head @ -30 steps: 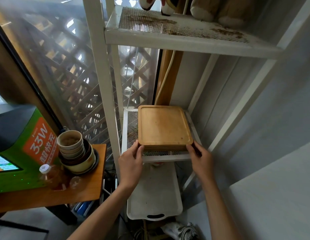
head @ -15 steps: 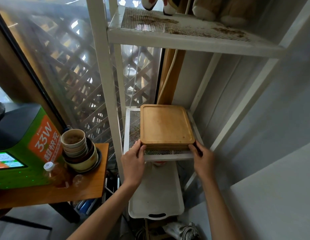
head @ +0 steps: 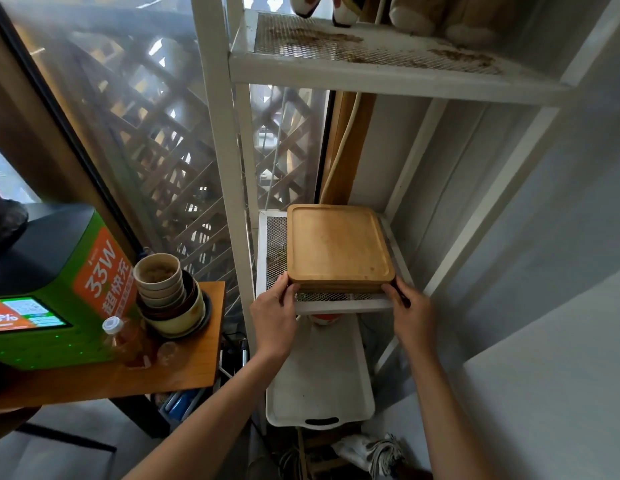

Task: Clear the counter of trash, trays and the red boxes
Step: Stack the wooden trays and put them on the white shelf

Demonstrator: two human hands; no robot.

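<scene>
Your left hand (head: 274, 318) and right hand (head: 410, 315) each hold a near corner of the wood trays (head: 338, 249) on the shelf (head: 336, 306), with bowls (head: 170, 296) at 9 o'clock.

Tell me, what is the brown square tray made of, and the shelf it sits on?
The brown square tray looks like wood, maybe bamboo: warm tan, faint grain, matte. The shelf under it looks like white-painted metal with a mesh floor; brownish stains suggest rust or dirt.
</scene>
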